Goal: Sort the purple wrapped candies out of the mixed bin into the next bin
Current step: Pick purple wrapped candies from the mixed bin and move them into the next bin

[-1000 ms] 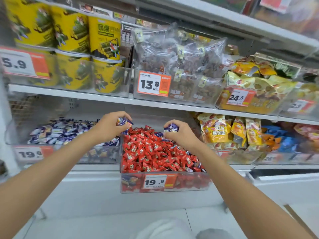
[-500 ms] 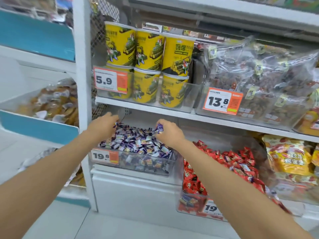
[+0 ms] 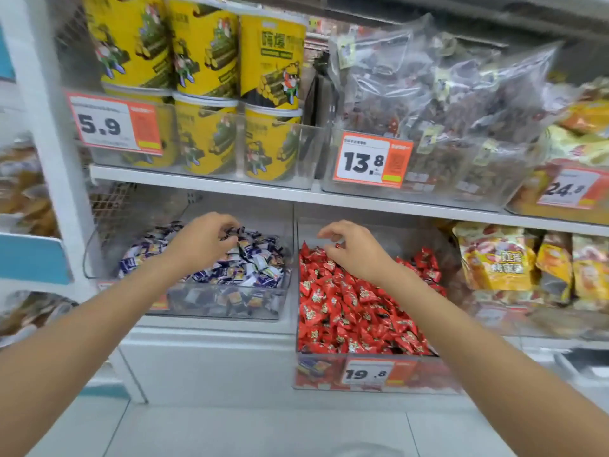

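Left hand curled on purple candies, grasp unclear; right hand loosely curled above red candies

Bright, even light from overhead; soft shadow lies under the shelf above the right grip. Glare whitens the clear bags higher up. Edges bow outward and smear, blurriest far to that grip's left.
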The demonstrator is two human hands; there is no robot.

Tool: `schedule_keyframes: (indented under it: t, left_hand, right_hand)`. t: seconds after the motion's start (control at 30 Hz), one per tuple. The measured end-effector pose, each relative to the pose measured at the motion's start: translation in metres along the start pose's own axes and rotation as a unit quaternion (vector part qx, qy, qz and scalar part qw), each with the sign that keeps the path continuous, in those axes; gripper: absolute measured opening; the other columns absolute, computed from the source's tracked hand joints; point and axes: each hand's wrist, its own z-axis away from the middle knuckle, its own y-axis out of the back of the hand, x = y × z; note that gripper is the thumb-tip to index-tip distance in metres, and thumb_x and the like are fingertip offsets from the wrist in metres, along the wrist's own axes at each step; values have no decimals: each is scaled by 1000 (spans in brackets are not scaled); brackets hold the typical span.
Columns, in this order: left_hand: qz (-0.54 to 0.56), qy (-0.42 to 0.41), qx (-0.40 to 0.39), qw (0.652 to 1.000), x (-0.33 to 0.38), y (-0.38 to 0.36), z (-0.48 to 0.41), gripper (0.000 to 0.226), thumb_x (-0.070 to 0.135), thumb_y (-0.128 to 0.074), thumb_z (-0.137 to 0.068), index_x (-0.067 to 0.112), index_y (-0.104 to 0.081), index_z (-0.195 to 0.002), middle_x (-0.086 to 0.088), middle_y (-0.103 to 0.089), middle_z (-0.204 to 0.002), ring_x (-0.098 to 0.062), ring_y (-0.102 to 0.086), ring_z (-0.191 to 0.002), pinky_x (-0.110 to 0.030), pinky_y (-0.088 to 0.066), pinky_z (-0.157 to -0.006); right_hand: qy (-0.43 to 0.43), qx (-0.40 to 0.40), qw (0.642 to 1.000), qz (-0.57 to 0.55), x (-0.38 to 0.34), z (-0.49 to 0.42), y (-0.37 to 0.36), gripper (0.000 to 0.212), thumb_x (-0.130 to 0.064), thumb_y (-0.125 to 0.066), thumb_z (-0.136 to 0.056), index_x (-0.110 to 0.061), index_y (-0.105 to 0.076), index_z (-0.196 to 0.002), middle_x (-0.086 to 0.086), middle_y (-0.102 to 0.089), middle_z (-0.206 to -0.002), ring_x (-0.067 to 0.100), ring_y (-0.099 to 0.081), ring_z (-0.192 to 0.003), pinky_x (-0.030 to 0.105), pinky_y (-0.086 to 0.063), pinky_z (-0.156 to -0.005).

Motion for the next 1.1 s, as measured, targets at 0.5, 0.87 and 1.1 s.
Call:
schedule_keyframes:
  t: [0.5, 0.87, 1.1]
  left_hand:
    - [76, -131, -105, 983, 178, -104, -32, 26, 29, -68, -88, 19, -68, -113, 3, -68, -111, -11, -60, -98, -22, -41, -85]
    - [236, -64, 52, 968, 169, -101, -43, 22, 10, -58, -94, 30, -64, -91, -1, -70, -97, -10, -61, -87, -10, -43, -77]
    - [247, -35, 20, 968, 175, -97, -37, 16, 21, -55, -96, 22, -68, -105, 3, -69, -97, -18, -63, -96, -28, -46, -83]
  right_hand:
    - [-181, -253, 950, -33, 133, 116, 69, 92, -53, -78, -74, -35, -30, -150, -1, -30, -156, 20, -30, -142, 36, -31, -113]
    - [-84, -151, 964, -202, 62, 57, -9, 95, -6, -78, -73, -18, -27, -153, 11, -29, -156, 32, -36, -138, 42, -32, -115]
    - [-117, -183, 958, -187, 121, 76, 74, 61, -1, -69, -84, -23, -52, -139, 0, -54, -141, 11, -51, -124, 33, -41, -109]
